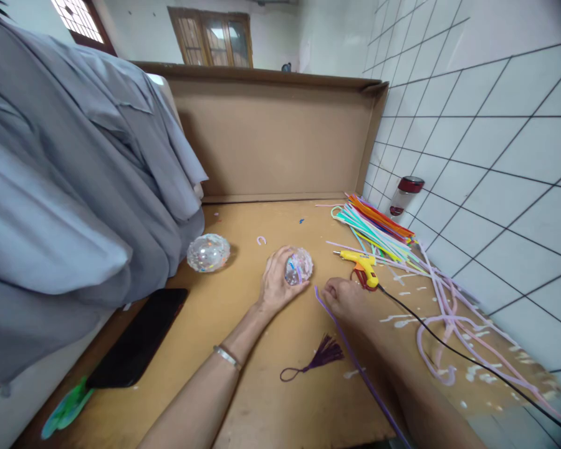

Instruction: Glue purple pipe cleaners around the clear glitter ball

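Grasping the clear ball (305,263) with the left hand (275,280), at the middle of the counter (280,411)!
Now, with the right hand (345,297) curled near the yellow glue gun (367,269) and beside the purple strip (369,386), impossible to tell if pinching anything. Apparently at a steadying step; seems to call for a firm left hold and careful right fingers.

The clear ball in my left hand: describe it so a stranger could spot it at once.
On the brown table, find the left hand with the silver bangle on that forearm. The clear ball sits in its grip, near the middle of the view. Unlike the other clear ball, which lies untouched to its left by the gray cloth, this one is held.
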`<control>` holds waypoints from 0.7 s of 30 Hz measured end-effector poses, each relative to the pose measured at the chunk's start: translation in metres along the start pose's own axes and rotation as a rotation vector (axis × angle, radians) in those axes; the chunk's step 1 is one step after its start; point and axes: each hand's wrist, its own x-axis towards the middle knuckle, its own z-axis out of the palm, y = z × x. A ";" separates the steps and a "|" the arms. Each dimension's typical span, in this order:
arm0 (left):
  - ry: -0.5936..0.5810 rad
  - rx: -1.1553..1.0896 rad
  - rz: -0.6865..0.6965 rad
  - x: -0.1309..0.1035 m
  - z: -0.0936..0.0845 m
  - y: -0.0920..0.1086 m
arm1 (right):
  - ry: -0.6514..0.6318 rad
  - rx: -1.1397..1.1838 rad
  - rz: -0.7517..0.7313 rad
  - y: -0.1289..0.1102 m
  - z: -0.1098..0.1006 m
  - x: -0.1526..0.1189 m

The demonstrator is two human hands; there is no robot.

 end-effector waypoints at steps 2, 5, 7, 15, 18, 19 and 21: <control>-0.008 -0.006 0.005 0.000 -0.001 0.002 | -0.062 -0.061 -0.044 -0.009 0.005 -0.004; -0.026 -0.008 -0.002 0.000 -0.001 0.004 | -0.067 -0.135 -0.079 -0.020 0.014 -0.008; -0.032 -0.008 -0.006 0.000 -0.001 0.004 | -0.059 -0.118 -0.082 -0.021 0.017 -0.008; -0.054 -0.053 0.041 -0.001 0.003 0.004 | 0.315 0.686 -0.145 0.002 0.001 0.000; -0.065 -0.087 0.041 -0.002 0.005 0.007 | 0.228 1.100 -0.138 -0.002 -0.006 -0.001; -0.068 -0.096 0.038 -0.003 0.005 0.007 | 0.202 1.210 -0.130 -0.003 -0.008 -0.001; -0.080 -0.114 0.040 -0.004 0.006 0.009 | 0.204 1.360 -0.133 -0.006 -0.011 -0.001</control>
